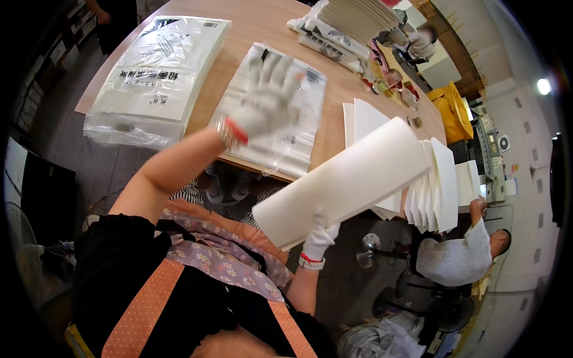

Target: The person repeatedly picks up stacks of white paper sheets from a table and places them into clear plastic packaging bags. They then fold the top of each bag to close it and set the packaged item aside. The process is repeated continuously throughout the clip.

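My right hand [320,235], in a white glove, grips a thick stack of white paper [346,179] at its near edge. The stack slants up to the right, off the table's front edge. My left hand [271,98], gloved in white too and smeared by motion, is open with its fingers spread. Under it lies a pile of printed clear plastic bags [298,152] on the table, partly hidden by the hand. Whether the hand touches the bags I cannot tell.
Left on the wooden table [206,110] is a pile of packed paper in printed plastic [158,77]. More paper stacks [433,185] fan out at the right, with rolled bags [331,45] at the far side. A person [453,256] sits at the right; stools [370,244] stand nearby.
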A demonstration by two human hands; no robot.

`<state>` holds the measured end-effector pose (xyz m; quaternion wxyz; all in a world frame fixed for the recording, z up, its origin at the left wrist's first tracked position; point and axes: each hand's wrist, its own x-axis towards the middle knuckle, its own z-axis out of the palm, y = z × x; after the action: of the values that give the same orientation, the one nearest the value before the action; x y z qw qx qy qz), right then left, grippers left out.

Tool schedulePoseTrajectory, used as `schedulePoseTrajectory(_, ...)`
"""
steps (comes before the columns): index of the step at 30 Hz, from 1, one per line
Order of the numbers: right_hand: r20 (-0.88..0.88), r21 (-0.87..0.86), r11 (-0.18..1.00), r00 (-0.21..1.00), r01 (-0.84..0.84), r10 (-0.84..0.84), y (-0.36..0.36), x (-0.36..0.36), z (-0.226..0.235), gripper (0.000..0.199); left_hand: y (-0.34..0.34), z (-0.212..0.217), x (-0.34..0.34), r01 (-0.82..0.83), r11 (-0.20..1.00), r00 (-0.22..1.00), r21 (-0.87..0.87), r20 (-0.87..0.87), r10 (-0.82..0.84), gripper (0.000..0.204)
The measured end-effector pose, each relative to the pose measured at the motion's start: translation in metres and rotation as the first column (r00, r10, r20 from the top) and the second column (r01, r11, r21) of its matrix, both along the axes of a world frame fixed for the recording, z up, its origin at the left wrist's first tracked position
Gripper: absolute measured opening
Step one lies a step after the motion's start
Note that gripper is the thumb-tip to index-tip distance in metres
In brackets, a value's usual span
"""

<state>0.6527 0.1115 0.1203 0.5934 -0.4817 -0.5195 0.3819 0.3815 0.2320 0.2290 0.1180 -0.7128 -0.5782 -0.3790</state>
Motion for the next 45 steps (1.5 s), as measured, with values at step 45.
schedulePoseTrajectory(45, 0.836, -0.222, 0.948, 0.455, -0.229, 0.306, -0.119, -0.011, -0.029, 0.057, -0.271, -0.144, -0.071, 0.426, 0.773, 0.807, -0.471, 0.583, -0.090, 0.019)
